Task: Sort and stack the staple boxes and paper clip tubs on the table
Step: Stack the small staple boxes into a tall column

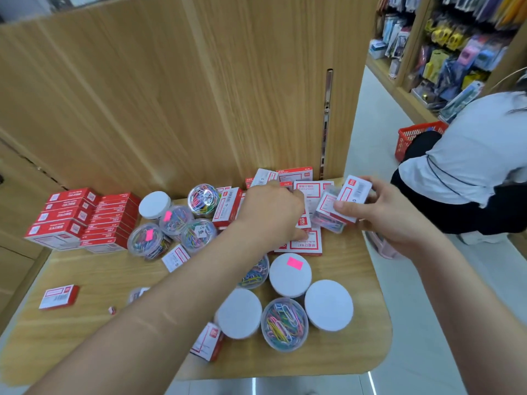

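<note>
Red and white staple boxes stand stacked in rows (82, 218) at the table's far left. More lie in a loose heap (302, 186) at the far middle. My left hand (271, 212) reaches into that heap, fingers curled down onto a box; what it grips is hidden. My right hand (379, 212) holds a staple box (355, 191) above a clear clip box. Round clear tubs of coloured paper clips (171, 229) cluster left of my left arm. More tubs with white lids (288, 303) sit near the front.
Single staple boxes lie at the front left (58, 296) and near the front edge (208, 340). A wooden panel (199, 95) rises behind the wooden table (99, 280). A person crouches at the right by a red basket (413, 135) and shop shelves.
</note>
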